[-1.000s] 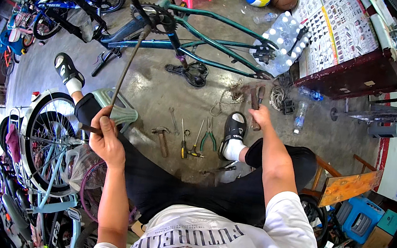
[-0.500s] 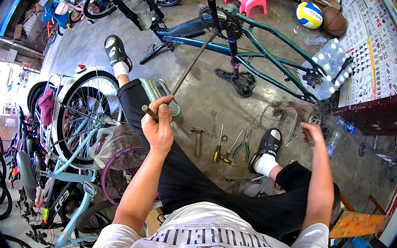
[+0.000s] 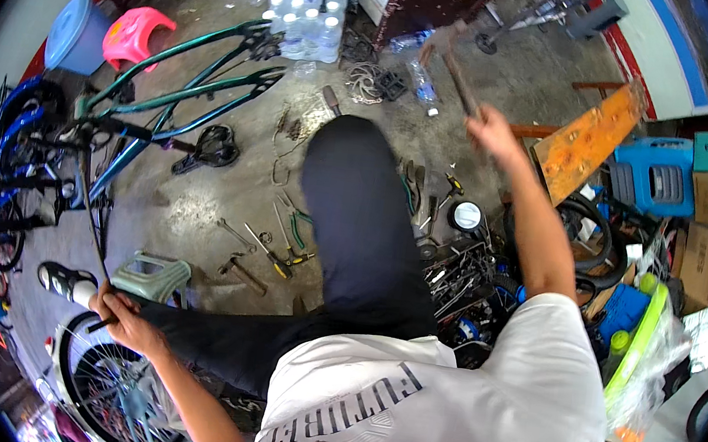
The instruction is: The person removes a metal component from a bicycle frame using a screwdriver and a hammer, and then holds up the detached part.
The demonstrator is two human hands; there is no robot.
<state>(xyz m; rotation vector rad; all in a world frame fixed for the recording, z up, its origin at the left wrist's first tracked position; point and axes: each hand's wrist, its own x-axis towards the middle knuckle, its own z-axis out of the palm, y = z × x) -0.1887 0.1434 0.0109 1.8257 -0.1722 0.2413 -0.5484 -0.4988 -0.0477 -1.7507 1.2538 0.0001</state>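
Note:
At the lower left, my left hand is closed round a long thin metal bar. The bar runs away from me to the crank area of a green bicycle frame; whether it touches there I cannot tell. My right hand, raised at the upper right, grips the handle of a hammer, smeared by motion. Its head points away from me. On the floor between my legs lie another hammer, a wrench, a screwdriver and green-handled pliers.
A green stool stands by my left leg. Tools and parts heap up on the right, near a wooden bench and a blue plastic stool. Farther off are bottled water and a pink stool.
My view has swung to the right. My right hand has moved out to the right and now shows a hammer. The left hand still holds the bar.

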